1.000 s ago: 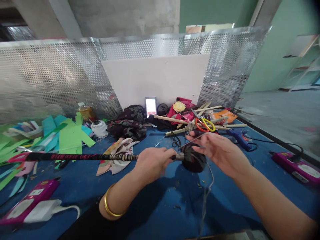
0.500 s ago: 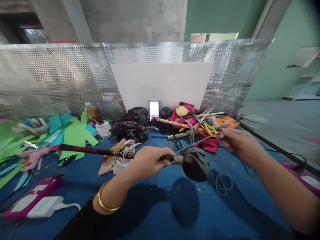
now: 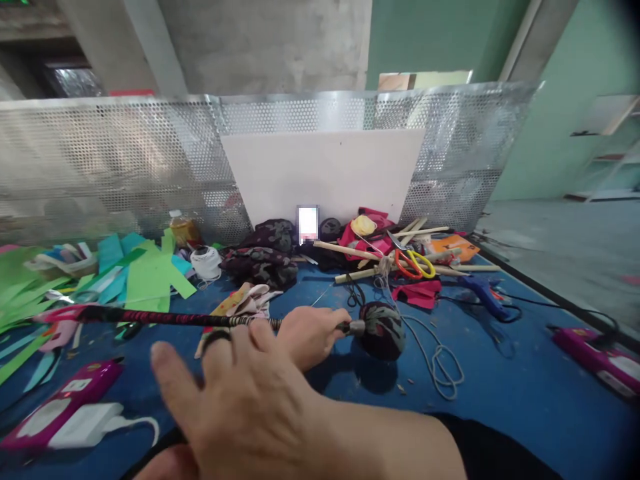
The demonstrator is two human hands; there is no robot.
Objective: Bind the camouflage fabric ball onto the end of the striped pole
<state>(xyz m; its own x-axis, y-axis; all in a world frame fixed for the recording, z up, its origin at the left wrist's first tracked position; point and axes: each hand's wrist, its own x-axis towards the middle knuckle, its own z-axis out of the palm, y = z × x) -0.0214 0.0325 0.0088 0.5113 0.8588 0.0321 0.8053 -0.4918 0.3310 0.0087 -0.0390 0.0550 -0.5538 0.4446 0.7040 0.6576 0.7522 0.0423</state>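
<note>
My left hand [image 3: 313,333] is wrapped around a long stick [image 3: 170,317] bound in dark, red and pale thread, like a mallet. Its rounded head [image 3: 383,330], covered in camouflage cloth, sits at the right end beyond a grey collar. Crossing in front of my left forearm is my right hand [image 3: 255,393], close to the camera. Its fingers are spread, with a dark ring on one; the fingertips near the stick are partly hidden, and I cannot tell whether they touch it. A grey cord [image 3: 440,363] lies looped on the blue table right of the head.
Scissors [image 3: 415,263], wooden sticks [image 3: 350,250] and pink cloth lie at the back. A blue glue gun [image 3: 485,297] and a purple power strip [image 3: 595,360] are at right. At left are green paper strips [image 3: 147,277], a white string spool [image 3: 206,262] and another power strip [image 3: 65,403].
My right hand has moved from the far right, by the scissors, across to the left in front of my left forearm. The mallet's head has shifted slightly left.
</note>
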